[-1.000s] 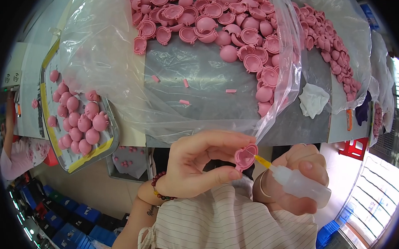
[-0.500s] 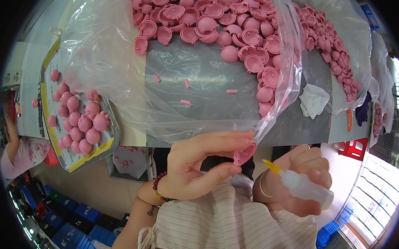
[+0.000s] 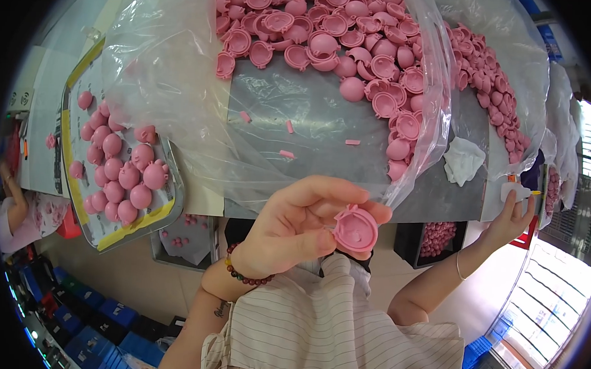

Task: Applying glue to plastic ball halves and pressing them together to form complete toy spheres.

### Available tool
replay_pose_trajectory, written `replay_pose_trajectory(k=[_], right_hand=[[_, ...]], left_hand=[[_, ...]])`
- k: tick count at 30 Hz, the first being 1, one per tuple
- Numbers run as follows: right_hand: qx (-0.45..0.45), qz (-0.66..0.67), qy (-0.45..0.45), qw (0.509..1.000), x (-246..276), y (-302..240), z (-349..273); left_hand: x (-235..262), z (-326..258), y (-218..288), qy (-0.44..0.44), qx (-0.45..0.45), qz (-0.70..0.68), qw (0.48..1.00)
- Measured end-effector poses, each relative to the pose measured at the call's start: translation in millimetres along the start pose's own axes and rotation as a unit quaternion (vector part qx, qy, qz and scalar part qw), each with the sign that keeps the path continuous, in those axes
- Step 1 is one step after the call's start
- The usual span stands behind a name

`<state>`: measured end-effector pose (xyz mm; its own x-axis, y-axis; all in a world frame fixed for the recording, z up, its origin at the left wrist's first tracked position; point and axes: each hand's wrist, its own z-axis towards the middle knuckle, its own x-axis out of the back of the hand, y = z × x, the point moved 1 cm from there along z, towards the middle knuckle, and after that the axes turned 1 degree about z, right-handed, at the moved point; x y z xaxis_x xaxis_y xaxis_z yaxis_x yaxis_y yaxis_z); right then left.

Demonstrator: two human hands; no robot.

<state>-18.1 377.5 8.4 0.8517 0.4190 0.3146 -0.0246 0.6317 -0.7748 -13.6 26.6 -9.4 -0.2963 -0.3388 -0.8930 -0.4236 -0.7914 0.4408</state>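
Held between the thumb and fingers of my left hand (image 3: pixel 284 229) is a pink plastic half-shell (image 3: pixel 356 229), its hollow side turned up toward me. Far to the right, my right hand (image 3: pixel 504 225) is closed on a small white squeeze bottle (image 3: pixel 513 191) with a yellow nozzle, at the table's right end. Beyond my left hand, several small pink strips (image 3: pixel 287 154) lie on the grey work surface (image 3: pixel 272 92). A big heap of pink half-shells (image 3: pixel 326 46) lies farther back, some hollow side up.
A tray (image 3: pixel 171 209) with yellow tape holds closed pink balls (image 3: pixel 128 175) at left. Clear plastic sheeting (image 3: pixel 162 95) drapes around the heap. A white crumpled cloth (image 3: pixel 464 161) lies right of it. Below the table edge stands a dark bin (image 3: pixel 407 244) of pink pieces. Another person's arm (image 3: pixel 15 201) shows far left.
My right hand has moved away to the right with the squeeze bottle, from beside the half-shell to the table's right end. My left hand has turned the half-shell so its hollow faces me.
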Motion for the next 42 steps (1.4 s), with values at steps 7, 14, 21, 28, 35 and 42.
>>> replay_pose_trajectory(k=[7,14,21,28,35,42], right_hand=[[0.008,-0.046,0.010,0.999,1.2,39.4,10.1],[0.144,-0.124,-0.037,0.981,-18.5,-18.2,8.4],[0.230,-0.310,-0.226,0.895,-53.1,2.4,32.7],[0.086,0.040,-0.252,0.963,-39.8,-48.7,-13.2],[-0.015,0.049,-0.524,0.850,-48.9,-90.6,-76.7],[0.187,-0.082,-0.444,0.872,-46.6,-91.7,-78.2]], left_hand=[[-0.6,-6.8,-2.8,0.010,-0.079,0.115,0.990],[-5.6,-1.9,-7.2,0.041,-0.114,0.239,0.963],[-11.1,-5.3,-5.1,0.038,-0.102,0.249,0.962],[-11.3,-3.5,-5.3,0.042,-0.096,0.252,0.962],[-8.9,-0.6,-5.0,0.016,-0.100,0.266,0.959],[-11.9,-0.4,-4.7,0.014,-0.106,0.286,0.952]])
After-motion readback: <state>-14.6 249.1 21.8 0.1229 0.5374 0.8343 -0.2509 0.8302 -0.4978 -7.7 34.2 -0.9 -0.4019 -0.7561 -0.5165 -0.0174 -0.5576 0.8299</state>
